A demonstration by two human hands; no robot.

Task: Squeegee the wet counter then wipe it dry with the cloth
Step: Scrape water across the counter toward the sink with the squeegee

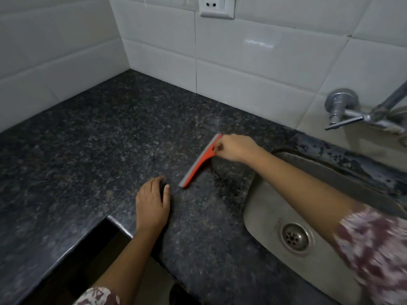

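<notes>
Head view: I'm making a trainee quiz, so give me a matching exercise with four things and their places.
1 orange plastic squeegee
2 left hand
3 round steel drain
4 white wall socket

A on the white tiled wall
B held by the right hand
C resting on the dark speckled counter
D in the floor of the steel sink

Pairs: 1-B, 2-C, 3-D, 4-A

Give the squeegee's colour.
Orange-red squeegee with a grey blade strip along one edge; the head view shows it best.
</notes>
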